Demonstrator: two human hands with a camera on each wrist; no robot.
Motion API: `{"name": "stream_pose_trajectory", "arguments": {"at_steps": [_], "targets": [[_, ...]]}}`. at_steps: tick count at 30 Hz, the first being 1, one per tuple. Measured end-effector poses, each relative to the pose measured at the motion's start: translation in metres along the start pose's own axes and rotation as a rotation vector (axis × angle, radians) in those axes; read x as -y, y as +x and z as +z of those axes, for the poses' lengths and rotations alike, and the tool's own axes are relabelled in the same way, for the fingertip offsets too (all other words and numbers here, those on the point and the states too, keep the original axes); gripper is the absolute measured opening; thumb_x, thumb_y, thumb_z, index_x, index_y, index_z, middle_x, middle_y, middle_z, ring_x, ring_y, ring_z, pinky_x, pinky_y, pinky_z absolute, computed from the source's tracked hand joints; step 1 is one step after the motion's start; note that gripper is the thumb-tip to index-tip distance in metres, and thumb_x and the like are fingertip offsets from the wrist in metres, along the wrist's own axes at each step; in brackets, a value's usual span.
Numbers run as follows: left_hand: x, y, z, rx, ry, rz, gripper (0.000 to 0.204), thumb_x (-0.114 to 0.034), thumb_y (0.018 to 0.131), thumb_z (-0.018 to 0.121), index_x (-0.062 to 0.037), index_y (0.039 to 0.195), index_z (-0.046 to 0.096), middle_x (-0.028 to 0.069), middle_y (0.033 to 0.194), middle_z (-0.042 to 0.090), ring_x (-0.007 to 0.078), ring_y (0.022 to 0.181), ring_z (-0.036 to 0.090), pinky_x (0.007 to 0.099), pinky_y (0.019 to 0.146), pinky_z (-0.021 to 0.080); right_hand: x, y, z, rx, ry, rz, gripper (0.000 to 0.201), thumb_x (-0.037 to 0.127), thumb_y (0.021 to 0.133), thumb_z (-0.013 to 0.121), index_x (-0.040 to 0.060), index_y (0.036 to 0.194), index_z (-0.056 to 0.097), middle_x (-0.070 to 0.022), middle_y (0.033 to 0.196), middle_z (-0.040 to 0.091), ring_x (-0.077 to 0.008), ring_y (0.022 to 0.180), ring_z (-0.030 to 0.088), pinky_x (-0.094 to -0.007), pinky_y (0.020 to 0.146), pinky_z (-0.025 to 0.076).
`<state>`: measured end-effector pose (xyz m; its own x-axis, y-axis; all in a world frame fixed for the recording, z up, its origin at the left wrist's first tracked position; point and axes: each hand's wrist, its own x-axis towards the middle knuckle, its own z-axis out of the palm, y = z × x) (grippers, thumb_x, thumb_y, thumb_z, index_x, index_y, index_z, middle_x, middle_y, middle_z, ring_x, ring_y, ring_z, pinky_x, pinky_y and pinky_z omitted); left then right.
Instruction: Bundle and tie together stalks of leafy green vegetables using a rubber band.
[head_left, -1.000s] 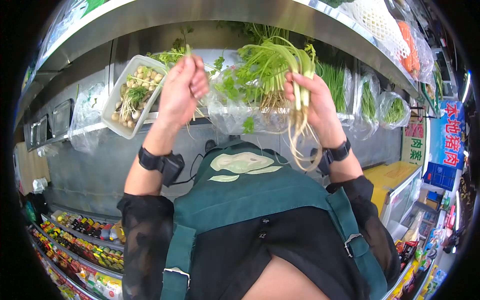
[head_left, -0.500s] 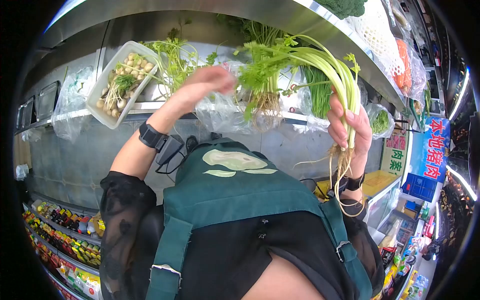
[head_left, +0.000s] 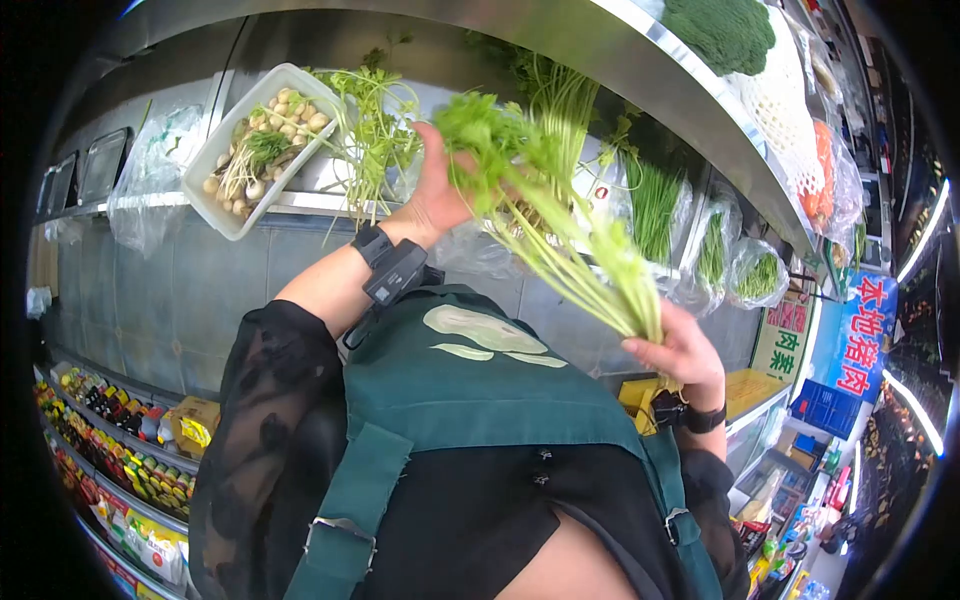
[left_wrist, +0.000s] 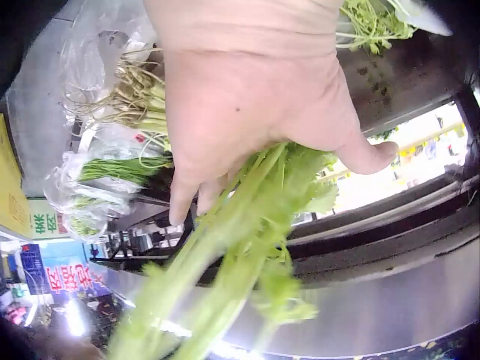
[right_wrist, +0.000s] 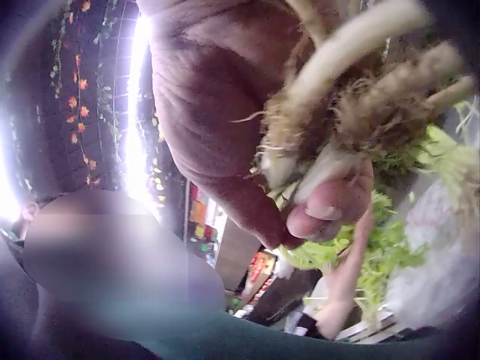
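A bunch of Chinese celery [head_left: 590,270] slants across the space in front of the apron, leaves up and left, roots down and right. My right hand [head_left: 688,348] grips it at the root end, thumb along the stalks. In the right wrist view the thumb and fingers close around pale stalk bases with brown, stringy roots [right_wrist: 382,112]. My left hand [head_left: 440,195] is at the leafy tops with its thumb spread wide. The left wrist view has the stalks [left_wrist: 225,262] running against the palm and the fingers of that hand extended, partly hidden behind them.
A white tub [head_left: 197,185] of pale round bulbs sits on the metal counter at left, beside loose celery [head_left: 370,130]. Behind the hands are another rooted bunch [head_left: 560,95], chives [head_left: 655,210] and bagged greens [head_left: 758,278]. A metal shelf edge [head_left: 690,100] overhangs them, with broccoli [head_left: 720,35] above.
The right hand carried the celery right and down toward the body, and the bunch swung so its leaves point left. My left hand came across to meet the leafy tops.
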<state>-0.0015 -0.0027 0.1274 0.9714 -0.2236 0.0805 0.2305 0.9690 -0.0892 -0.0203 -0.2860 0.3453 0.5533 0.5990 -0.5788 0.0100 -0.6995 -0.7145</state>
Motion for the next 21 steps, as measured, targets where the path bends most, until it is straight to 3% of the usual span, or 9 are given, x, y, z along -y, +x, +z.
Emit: {"name": "stream_pose_trajectory", "arguments": {"at_steps": [2,6,8,9,12,15,17,20,21], "targets": [[-0.006,-0.007,0.024,-0.113,0.059,0.102,0.109,-0.086,0.066,0.039,-0.0094,0.144,0.028,0.0182,0.143,0.036,0.0388,0.132,0.033,0.0578,0.107,0.030,-0.019,0.003,-0.001,0.046,-0.064,-0.039,0.045,0.006,0.083,0.066,-0.0012,0.124,0.049,-0.0081,0.087,0.059,-0.0139,0.073,0.052,-0.0287,0.069,0.045],[-0.023,-0.007,0.018,0.035,0.074,0.140,0.101,-0.082,0.071,0.040,-0.0095,0.141,0.033,0.0187,0.141,0.040,0.0376,0.130,0.037,0.0558,0.106,0.031,-0.036,-0.005,-0.001,-0.090,-0.085,0.045,0.041,0.003,0.083,0.064,-0.0004,0.122,0.051,-0.0082,0.085,0.058,-0.0148,0.075,0.051,-0.0288,0.069,0.045],[-0.026,-0.010,0.022,-0.253,0.097,0.258,0.104,-0.081,0.071,0.042,-0.0090,0.144,0.028,0.0180,0.145,0.035,0.0370,0.130,0.036,0.0542,0.108,0.029,-0.041,-0.009,-0.004,-0.154,-0.028,0.150,0.039,0.003,0.084,0.063,-0.0002,0.121,0.051,-0.0084,0.085,0.058,-0.0151,0.075,0.051,-0.0291,0.070,0.045],[-0.029,-0.010,0.024,-0.253,0.096,0.259,0.104,-0.081,0.071,0.042,-0.0090,0.144,0.028,0.0180,0.145,0.035,0.0370,0.130,0.036,0.0542,0.108,0.029,-0.046,-0.010,-0.006,-0.153,-0.029,0.150,0.039,0.003,0.084,0.063,-0.0002,0.121,0.051,-0.0084,0.085,0.058,-0.0151,0.075,0.051,-0.0291,0.070,0.045],[-0.038,-0.009,0.023,-0.129,0.089,0.256,0.095,-0.078,0.070,0.050,-0.0136,0.139,0.040,0.0197,0.143,0.036,0.0384,0.131,0.035,0.0563,0.109,0.027,-0.054,-0.009,-0.010,-0.157,-0.194,0.055,0.042,0.002,0.084,0.061,0.0005,0.125,0.050,-0.0020,0.079,0.053,-0.0056,0.062,0.048,-0.0221,0.055,0.042],[-0.042,-0.007,0.017,0.081,0.035,0.178,0.095,-0.077,0.069,0.053,-0.0152,0.139,0.040,0.0189,0.144,0.035,0.0386,0.133,0.033,0.0562,0.109,0.027,-0.052,-0.005,-0.009,-0.267,-0.385,-0.042,0.036,0.001,0.083,0.062,-0.0003,0.118,0.053,-0.0080,0.077,0.055,-0.0139,0.062,0.053,-0.0281,0.056,0.043],[-0.044,-0.008,0.015,0.112,0.065,0.156,0.092,-0.077,0.070,0.052,-0.0157,0.139,0.040,0.0186,0.146,0.033,0.0384,0.134,0.032,0.0558,0.109,0.027,-0.053,0.001,-0.010,-0.419,-0.639,-0.329,0.032,-0.001,0.081,0.059,-0.0004,0.113,0.054,-0.0146,0.082,0.057,-0.0282,0.065,0.058,-0.0345,0.059,0.045],[-0.045,-0.013,0.012,0.095,0.083,0.181,0.095,-0.073,0.076,0.049,-0.0090,0.144,0.029,0.0165,0.148,0.029,0.0393,0.133,0.032,0.0541,0.110,0.027,-0.052,-0.001,-0.019,-0.515,-0.902,-0.225,0.041,-0.005,0.075,0.058,0.0016,0.115,0.053,-0.0191,0.092,0.056,-0.0380,0.080,0.058,-0.0401,0.068,0.048],[-0.046,-0.015,0.008,0.095,0.081,0.183,0.095,-0.073,0.076,0.049,-0.0090,0.144,0.029,0.0165,0.148,0.029,0.0393,0.133,0.032,0.0541,0.110,0.027,-0.050,0.000,-0.021,-0.590,-1.001,-0.205,0.049,-0.008,0.071,0.056,0.0051,0.118,0.055,-0.0171,0.094,0.056,-0.0349,0.079,0.058,-0.0403,0.066,0.048]]}}
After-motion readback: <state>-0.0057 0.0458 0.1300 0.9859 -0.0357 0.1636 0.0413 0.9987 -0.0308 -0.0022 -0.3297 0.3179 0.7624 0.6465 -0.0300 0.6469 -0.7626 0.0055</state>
